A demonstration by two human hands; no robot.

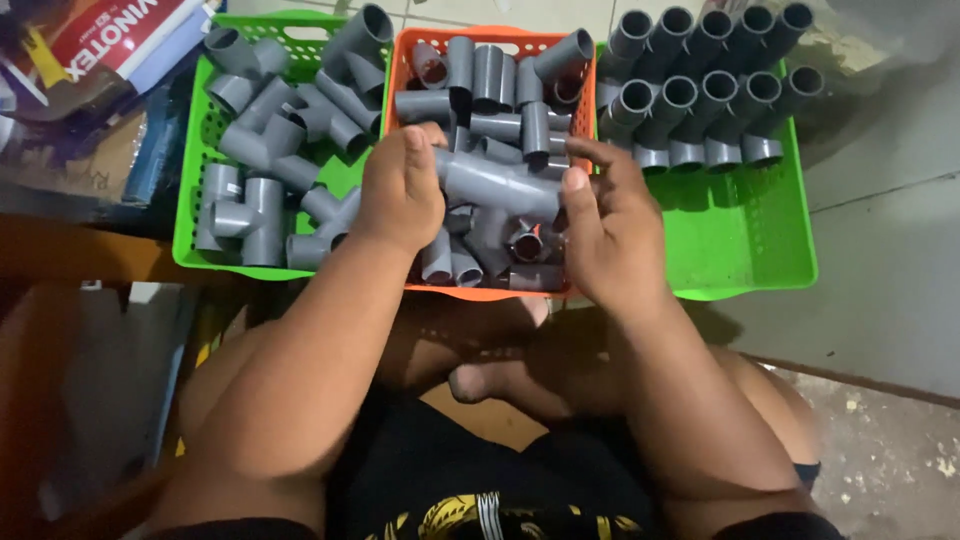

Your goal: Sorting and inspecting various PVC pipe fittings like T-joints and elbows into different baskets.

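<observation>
A single head-worn camera looks steeply down from above the seated person, close over the forearms. It faces forward and downward, so the left hand (400, 190) and right hand (610, 235) sit near the middle of the frame. Beyond the hands lie three baskets on the floor (890, 260); nearer than the hands, the person's lap and crossed legs fill the lower edge.
</observation>
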